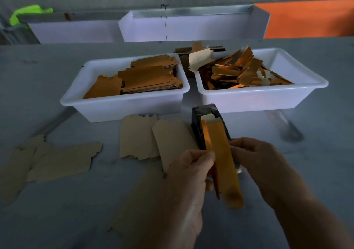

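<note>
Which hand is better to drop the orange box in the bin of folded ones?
Probably the right hand: it grips the box on the side nearer that bin, ahead to the right. The left hand pinches the other edge.

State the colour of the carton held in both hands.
The carton is orange-gold, best in head view.

No text, label, brand or number can be read anywhere here.

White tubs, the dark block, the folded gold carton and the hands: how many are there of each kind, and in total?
White tubs: 2 (left tub, right tub)
dark block: 1
gold carton: 1
Hands: 2 (left hand, right hand)
Total: 6
</note>
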A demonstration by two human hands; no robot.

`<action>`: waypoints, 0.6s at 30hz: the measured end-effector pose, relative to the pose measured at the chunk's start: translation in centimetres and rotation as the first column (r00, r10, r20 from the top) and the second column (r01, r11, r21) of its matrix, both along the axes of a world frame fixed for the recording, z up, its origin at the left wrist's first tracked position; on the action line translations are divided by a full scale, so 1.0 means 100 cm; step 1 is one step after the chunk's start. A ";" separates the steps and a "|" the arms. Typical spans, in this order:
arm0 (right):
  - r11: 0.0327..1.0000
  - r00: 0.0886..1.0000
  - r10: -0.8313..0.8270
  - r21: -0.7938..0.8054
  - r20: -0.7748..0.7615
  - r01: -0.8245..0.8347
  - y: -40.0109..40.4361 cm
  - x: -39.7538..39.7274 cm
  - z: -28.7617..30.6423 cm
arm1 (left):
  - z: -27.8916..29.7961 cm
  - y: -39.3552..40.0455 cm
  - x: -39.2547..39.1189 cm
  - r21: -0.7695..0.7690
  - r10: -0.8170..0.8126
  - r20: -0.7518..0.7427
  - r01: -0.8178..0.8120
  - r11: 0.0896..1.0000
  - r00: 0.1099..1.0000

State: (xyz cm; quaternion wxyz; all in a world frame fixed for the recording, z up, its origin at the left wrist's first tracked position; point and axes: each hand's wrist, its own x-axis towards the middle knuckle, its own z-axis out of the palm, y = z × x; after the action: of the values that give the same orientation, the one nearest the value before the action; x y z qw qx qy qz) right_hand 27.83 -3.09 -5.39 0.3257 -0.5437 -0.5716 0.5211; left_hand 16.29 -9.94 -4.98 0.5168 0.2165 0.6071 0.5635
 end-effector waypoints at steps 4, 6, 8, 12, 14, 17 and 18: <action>0.995 0.998 -0.056 0.078 0.002 0.055 -0.005 -0.006 -0.002 | -0.001 -0.003 0.002 0.014 -0.012 -0.003 0.012 1.000 1.000; 0.990 0.994 -0.096 0.095 -0.049 0.100 -0.009 -0.008 -0.003 | -0.001 -0.004 0.002 0.016 -0.018 -0.004 0.018 1.000 1.000; 0.994 0.975 -0.104 0.012 -0.199 0.108 -0.013 -0.007 -0.003 | 0.000 -0.004 0.002 0.016 -0.017 -0.004 0.017 1.000 1.000; 0.990 0.978 -0.130 0.038 -0.162 0.138 -0.018 0.004 -0.004 | -0.001 -0.004 0.002 0.020 -0.017 -0.012 0.017 1.000 1.000; 0.983 0.989 -0.138 0.117 -0.053 0.144 -0.022 0.006 -0.005 | 0.000 -0.004 0.002 0.026 -0.017 -0.014 0.017 1.000 1.000; 0.971 0.986 -0.150 0.197 0.072 0.133 -0.027 0.004 -0.008 | 0.000 -0.004 0.002 0.029 -0.024 -0.020 0.024 0.999 1.000; 0.965 0.982 -0.160 0.224 0.096 0.135 -0.028 0.003 -0.009 | 0.000 -0.004 0.001 0.028 -0.032 -0.022 0.033 0.999 0.999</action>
State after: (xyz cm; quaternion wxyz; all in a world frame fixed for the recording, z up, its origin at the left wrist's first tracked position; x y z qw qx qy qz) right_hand 28.12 -5.86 -6.28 0.3880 -0.5747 -0.6006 0.3981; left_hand 16.44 -10.36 -5.01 0.5160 0.2399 0.6010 0.5613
